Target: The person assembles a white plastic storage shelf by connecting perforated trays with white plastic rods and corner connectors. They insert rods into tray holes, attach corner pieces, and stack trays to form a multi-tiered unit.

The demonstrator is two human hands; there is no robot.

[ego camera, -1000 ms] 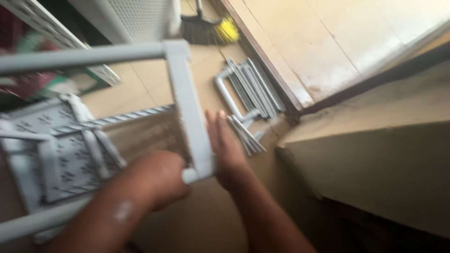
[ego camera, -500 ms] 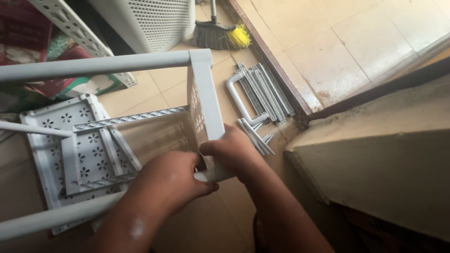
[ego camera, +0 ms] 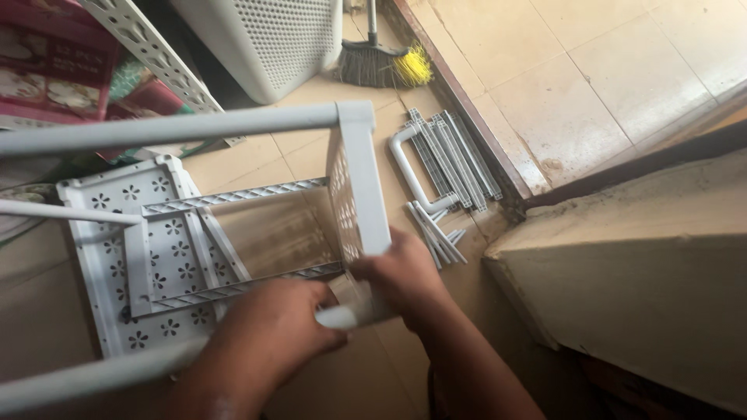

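Left hand [ego camera: 272, 330]: nearest, fingers curled around the near grey plastic tube of the rack frame [ego camera: 362, 187], at its near right corner.
Right hand [ego camera: 401, 276]: just right of the left hand, fingers closed on the same corner, at the foot of the perforated end panel.
Rack frame: grey plastic, lifted above the floor, centre-left; its second tube runs left from the far corner.
Perforated white plastic shelf [ego camera: 132, 264]: flat on the tiled floor, beneath the frame, left.
Loose grey plastic rails and handle [ego camera: 443, 159]: on the floor, right of the frame, farther off.
Yellow-bristled broom [ego camera: 385, 66]: far, beside a white perforated bin [ego camera: 272, 39].
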